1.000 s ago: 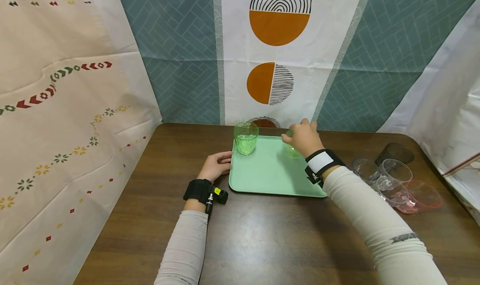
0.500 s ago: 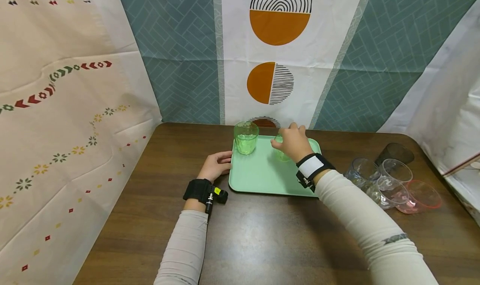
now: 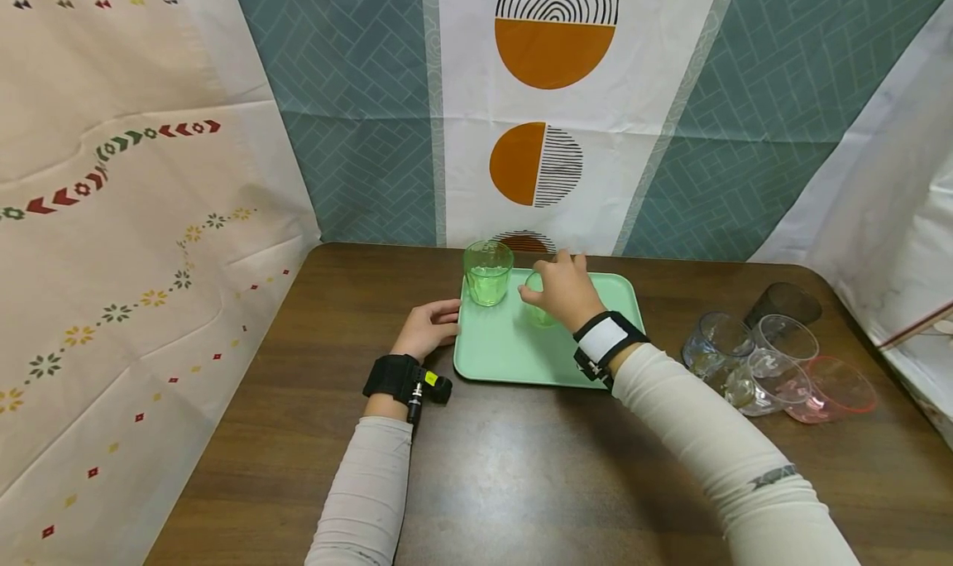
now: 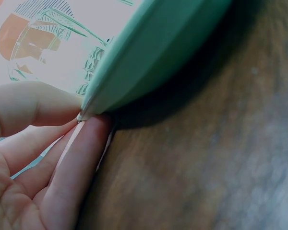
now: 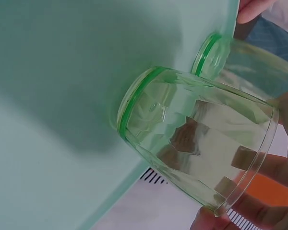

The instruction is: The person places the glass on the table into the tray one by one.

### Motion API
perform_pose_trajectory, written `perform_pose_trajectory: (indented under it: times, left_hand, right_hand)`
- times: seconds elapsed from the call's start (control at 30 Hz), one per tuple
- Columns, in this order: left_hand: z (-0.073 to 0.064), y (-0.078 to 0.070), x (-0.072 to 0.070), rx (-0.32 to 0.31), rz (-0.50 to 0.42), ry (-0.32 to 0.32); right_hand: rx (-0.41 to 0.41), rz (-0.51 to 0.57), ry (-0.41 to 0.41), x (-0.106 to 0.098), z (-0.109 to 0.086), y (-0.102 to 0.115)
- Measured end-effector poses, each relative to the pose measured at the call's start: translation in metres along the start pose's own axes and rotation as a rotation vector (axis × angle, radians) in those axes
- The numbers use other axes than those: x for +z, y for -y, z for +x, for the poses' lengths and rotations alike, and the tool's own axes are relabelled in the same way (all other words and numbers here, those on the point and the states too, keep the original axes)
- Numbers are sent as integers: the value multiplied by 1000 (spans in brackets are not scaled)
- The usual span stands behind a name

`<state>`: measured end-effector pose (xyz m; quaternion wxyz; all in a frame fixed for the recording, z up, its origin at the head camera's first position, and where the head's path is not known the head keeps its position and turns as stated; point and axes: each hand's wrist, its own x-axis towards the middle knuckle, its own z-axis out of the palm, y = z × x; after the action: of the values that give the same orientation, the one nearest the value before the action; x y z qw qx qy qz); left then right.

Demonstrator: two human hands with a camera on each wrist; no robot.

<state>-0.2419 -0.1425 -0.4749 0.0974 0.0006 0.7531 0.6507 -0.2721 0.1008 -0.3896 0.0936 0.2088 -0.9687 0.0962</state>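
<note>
A light green tray (image 3: 506, 347) lies on the table. My left hand (image 3: 428, 330) pinches its left edge; in the left wrist view the thumb is on one side of the rim (image 4: 153, 52) and fingers are on the other. With its fingers and thumb around the rim, my right hand (image 3: 567, 291) holds a clear green drinking glass (image 5: 197, 139) upright over the tray's middle. Whether its base touches the tray I cannot tell. A second green glass (image 3: 488, 275) stands in the tray's far left corner, left of the held one.
On the right of the brown table (image 3: 491, 475) several more glasses stand close together: a bluish one (image 3: 715, 347), clear ones (image 3: 770, 384), a pink one (image 3: 826, 392) and a dark one (image 3: 785, 303). A patterned cloth (image 3: 551, 152) hangs behind the table's far edge.
My right hand has moved left across the tray with the green glass, closer to the second green glass. The left hand and the tray have stayed in place.
</note>
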Motion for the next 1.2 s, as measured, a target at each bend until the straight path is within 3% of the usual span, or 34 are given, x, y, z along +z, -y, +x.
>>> perform_pose_trajectory:
  times: [0.27,0.43,0.73,1.2]
  left_hand:
    - [-12,-19,0,-12,-15,30]
    - [-14,-23,1,-12,-3,34]
    - [3,3,1,6,24,-7]
    - [2,2,0,0,16,0]
  right_hand:
    - [-29,24,-7,5,-2,12]
    - [-58,16,8,7,-2,20]
    - [-58,51,22,7,-3,32]
    - [-138,52,-19,12,-6,50]
